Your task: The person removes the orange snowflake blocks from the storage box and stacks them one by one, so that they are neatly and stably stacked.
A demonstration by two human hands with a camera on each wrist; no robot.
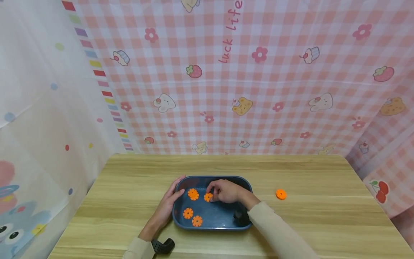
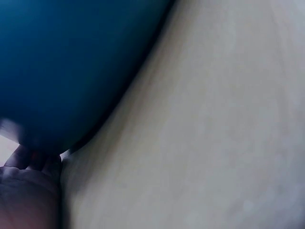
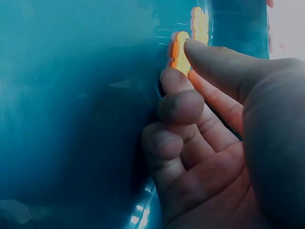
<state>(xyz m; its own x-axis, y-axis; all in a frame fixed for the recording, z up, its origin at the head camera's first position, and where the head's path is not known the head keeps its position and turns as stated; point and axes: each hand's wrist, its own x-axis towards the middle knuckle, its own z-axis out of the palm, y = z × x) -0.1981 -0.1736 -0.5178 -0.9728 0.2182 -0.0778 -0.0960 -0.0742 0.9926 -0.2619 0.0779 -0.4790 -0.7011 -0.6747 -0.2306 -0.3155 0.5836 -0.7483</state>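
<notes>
A dark blue rectangular tray (image 1: 215, 217) stands on the table. My left hand (image 1: 167, 203) grips its left side, thumb over the rim and fingers along the outer wall. Inside the tray my right hand (image 1: 228, 191) pinches an orange notched disc (image 1: 208, 197) between thumb and fingers; the right wrist view has this disc (image 3: 180, 53) tilted on edge. Three more orange discs lie on the tray floor: one at the upper left (image 1: 193, 194), and a lower-left disc (image 1: 188, 213) beside another disc (image 1: 197, 221). The left wrist view mostly holds the tray's outer wall (image 2: 71, 57).
One orange disc (image 1: 281, 194) lies on the wooden table (image 1: 323, 219) to the right of the tray. A black wrist device (image 1: 164, 246) is at my left sleeve, another black device (image 1: 240, 216) under my right wrist. A pink checked cloth (image 1: 220, 90) hangs behind the table.
</notes>
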